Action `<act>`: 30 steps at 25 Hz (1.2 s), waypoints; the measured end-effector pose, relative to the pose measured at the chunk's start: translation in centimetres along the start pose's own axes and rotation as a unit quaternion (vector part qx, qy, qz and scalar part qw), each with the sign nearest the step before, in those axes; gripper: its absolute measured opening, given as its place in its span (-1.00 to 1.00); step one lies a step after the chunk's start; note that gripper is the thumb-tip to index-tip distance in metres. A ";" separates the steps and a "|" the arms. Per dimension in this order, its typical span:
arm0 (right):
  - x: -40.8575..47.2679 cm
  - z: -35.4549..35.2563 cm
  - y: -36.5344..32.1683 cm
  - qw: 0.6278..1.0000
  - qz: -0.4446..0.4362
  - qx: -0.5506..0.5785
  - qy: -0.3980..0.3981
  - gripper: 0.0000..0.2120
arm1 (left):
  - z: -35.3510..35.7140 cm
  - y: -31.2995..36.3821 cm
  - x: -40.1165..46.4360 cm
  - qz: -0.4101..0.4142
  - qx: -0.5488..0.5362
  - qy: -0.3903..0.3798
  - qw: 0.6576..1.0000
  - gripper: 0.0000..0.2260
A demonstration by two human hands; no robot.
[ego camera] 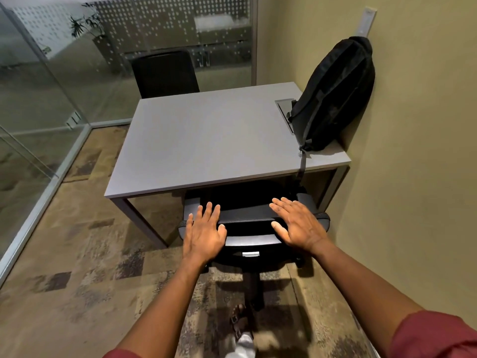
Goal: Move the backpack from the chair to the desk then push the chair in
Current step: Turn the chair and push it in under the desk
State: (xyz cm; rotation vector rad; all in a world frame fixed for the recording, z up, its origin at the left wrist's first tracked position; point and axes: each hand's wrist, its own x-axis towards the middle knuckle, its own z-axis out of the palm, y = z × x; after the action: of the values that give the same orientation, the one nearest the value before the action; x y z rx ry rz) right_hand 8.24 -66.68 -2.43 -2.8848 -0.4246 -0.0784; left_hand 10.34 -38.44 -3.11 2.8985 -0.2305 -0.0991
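Observation:
The black backpack (333, 94) stands upright on the grey desk (206, 140), at its far right corner, leaning on the beige wall; one strap hangs over the desk's front edge. The black office chair (247, 215) sits partly under the desk's near edge, its seat hidden beneath the top. My left hand (204, 231) and my right hand (296, 223) are both flat with fingers spread over the top of the chair's backrest, holding nothing.
A second black chair (165, 73) stands behind the desk's far side. Glass partitions (38, 112) close off the left and back. The beige wall (413, 177) runs close along the right. Patterned carpet (90, 254) covers the floor; my foot (240, 321) is behind the chair.

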 end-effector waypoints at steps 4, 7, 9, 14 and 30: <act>3.3 0.2 1.1 1.000 -0.008 0.004 0.001 -0.38 | -0.1 -0.5 3.0 -0.011 -0.004 -0.001 1.000 -0.41; 6.1 0.3 2.0 1.000 -0.016 0.013 -0.005 -0.39 | -0.4 -0.7 5.5 -0.023 -0.003 -0.003 1.000 -0.41; 8.0 0.3 2.7 1.000 -0.016 0.019 -0.006 -0.39 | -0.5 -0.8 7.2 -0.028 -0.005 -0.002 1.000 -0.40; 12.7 0.6 3.5 1.000 -0.020 0.014 -0.014 -0.39 | -1.2 -2.0 11.2 -0.035 -0.004 0.002 0.999 -0.40; 25.6 1.1 5.4 0.999 -0.032 0.015 -0.031 -0.44 | -2.9 -5.6 22.9 -0.055 -0.012 0.015 0.998 -0.43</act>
State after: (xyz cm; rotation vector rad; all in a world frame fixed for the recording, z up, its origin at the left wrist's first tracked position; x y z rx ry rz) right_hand 34.34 -64.28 -2.49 -2.8498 -0.5239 0.0066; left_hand 34.00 -36.19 -2.75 2.8864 -0.0646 -0.0774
